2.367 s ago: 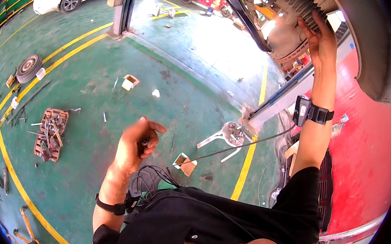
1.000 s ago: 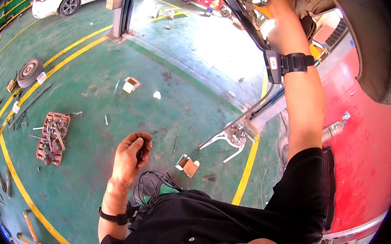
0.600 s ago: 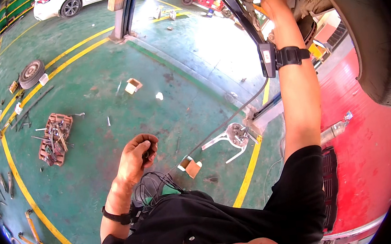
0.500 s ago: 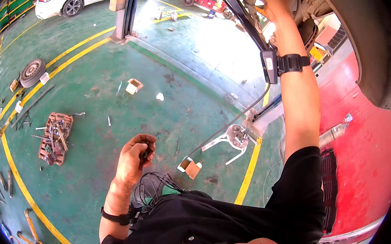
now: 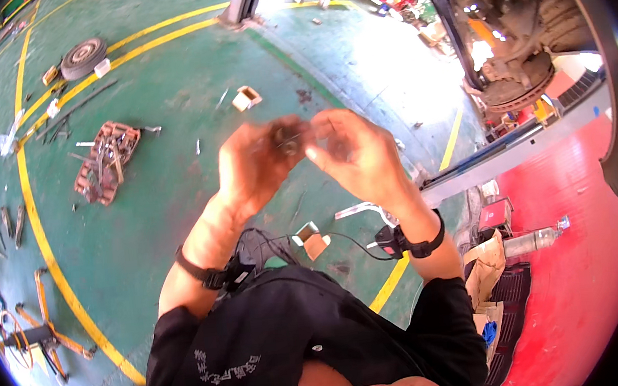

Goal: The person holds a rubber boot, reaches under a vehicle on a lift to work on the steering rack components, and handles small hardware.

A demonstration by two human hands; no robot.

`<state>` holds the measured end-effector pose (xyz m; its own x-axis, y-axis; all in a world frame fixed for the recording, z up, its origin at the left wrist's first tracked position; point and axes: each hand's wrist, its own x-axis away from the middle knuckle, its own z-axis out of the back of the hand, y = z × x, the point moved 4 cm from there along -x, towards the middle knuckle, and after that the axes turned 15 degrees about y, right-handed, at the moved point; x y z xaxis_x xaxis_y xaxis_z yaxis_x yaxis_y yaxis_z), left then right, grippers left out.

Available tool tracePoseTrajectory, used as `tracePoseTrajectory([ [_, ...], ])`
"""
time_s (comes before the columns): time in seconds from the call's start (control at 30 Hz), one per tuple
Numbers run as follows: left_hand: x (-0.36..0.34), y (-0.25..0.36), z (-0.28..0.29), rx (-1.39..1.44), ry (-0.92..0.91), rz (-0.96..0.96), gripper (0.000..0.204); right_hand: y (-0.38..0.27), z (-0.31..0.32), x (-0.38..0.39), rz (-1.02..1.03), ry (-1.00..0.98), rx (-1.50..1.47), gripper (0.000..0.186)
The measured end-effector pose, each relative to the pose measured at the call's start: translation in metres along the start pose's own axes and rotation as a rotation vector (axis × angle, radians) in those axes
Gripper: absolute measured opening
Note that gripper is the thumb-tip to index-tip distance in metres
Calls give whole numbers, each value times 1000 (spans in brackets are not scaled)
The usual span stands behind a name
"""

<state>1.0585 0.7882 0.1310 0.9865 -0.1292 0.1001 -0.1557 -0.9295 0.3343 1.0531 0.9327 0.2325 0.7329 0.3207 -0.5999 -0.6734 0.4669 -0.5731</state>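
Observation:
My left hand [image 5: 250, 165] is raised in front of my chest, its fingers curled round a small dark metal part [image 5: 289, 141]. Blur hides what kind of part it is. Close beside it on the right, my right hand [image 5: 361, 154] has its thumb and fingertips bent toward that part. Those fingertips are smeared by motion, so I cannot tell whether they grip anything. Up at the right is the underside of a raised car, with a brake disc [image 5: 519, 91] below the wheel arch, apart from both hands.
A crate [image 5: 109, 164] of tools stands on the floor at the left, with a wheel [image 5: 84, 58] beyond it. Open cardboard boxes [image 5: 246, 98] lie about. A dark strut [image 5: 445, 23] stands beside the car. At lower left is a yellow-legged stand [image 5: 32, 335].
My right hand has come down from the car's underside to beside my left hand. The left hand has risen and shifted right with the dark part. The view has turned.

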Motion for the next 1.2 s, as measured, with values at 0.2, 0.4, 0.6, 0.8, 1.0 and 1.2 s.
tracePoseTrajectory([
  [0.2,9,-14,-20,57,-98,42,64,7,-22,22,113,119,19,33],
  [0.4,15,-32,-12,-224,-141,-88,73,45,-36,44,-327,119,-332,23],
  [0.6,18,-38,-9,-506,-119,-183,83,51,-38,49,-486,104,-618,25],
  [0.8,15,-37,-28,-566,-206,-253,85,45,-14,29,-530,72,-730,23],
  [1.0,16,-27,-20,-611,-165,-362,84,28,106,-75,-94,513,-510,17],
  [1.2,21,-43,25,-538,-17,-248,72,19,254,-188,502,768,498,26],
])
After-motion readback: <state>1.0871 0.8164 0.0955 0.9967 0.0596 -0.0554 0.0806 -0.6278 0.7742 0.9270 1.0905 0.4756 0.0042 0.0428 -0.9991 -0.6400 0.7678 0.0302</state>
